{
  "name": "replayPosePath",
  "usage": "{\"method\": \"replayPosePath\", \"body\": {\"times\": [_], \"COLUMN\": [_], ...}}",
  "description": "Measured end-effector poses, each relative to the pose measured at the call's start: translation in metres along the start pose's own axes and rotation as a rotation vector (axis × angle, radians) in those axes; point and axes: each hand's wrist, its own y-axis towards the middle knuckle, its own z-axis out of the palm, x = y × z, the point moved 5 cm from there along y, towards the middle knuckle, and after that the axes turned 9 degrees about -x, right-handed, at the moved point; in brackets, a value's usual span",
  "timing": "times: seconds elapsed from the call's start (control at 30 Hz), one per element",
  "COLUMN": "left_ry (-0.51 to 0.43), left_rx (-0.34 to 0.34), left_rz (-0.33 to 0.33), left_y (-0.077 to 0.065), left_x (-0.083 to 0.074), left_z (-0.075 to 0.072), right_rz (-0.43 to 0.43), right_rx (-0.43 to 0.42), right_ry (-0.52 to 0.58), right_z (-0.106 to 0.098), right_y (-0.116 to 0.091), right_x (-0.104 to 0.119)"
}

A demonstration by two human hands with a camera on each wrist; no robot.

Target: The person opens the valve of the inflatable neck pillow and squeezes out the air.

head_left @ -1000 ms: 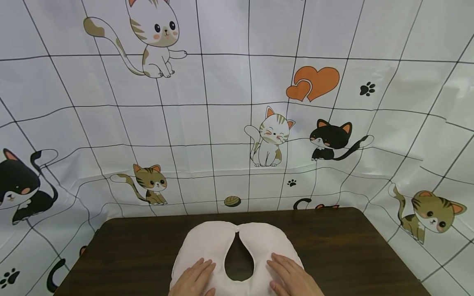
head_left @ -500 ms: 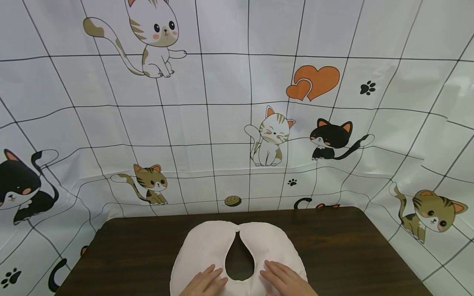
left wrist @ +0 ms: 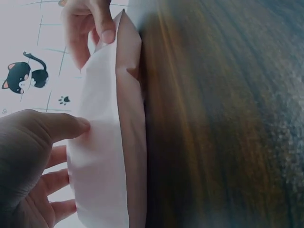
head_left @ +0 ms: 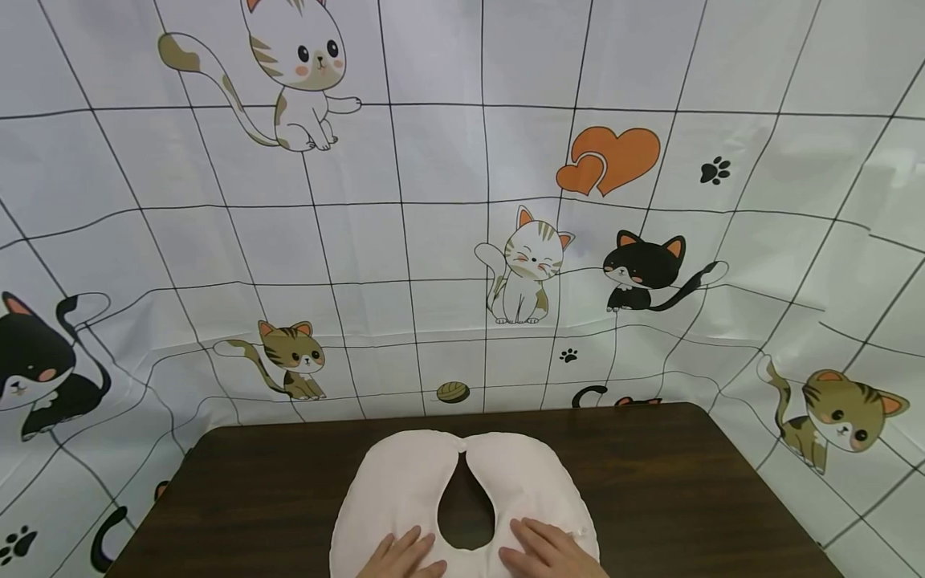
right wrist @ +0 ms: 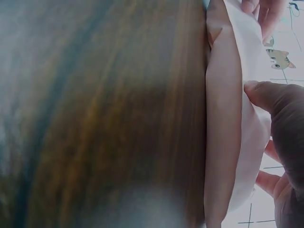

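The pale pillow (head_left: 405, 490) is lying flat on the dark table (head_left: 679, 498), pointing its 2 lobes (head_left: 513, 466) away from the person, while left hand (head_left: 403, 554) and right hand (head_left: 555, 551), equally near, are resting spread upon its near half.

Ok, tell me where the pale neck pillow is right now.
In the head view, the pale neck pillow lies at bottom centre on the dark table, with the left hand and the right hand resting on its nearer part.
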Motion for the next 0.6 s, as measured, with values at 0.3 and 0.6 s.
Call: {"method": "replayPosePath", "body": {"times": [0.3,0.6], "left_ry": [0.028,0.024], "left_rx": [-0.073,-0.070], "left_rz": [0.009,0.026], "left_y": [-0.002,-0.004], "left_x": [0.000,0.002], "left_z": [0.005,0.009], "right_rz": [-0.067,-0.103], "right_rx": [-0.090,-0.137], "right_ry": [-0.017,-0.014], "right_z": [0.001,-0.003], "right_y": [-0.003,-0.001], "right_x": [0.003,0.002]}}
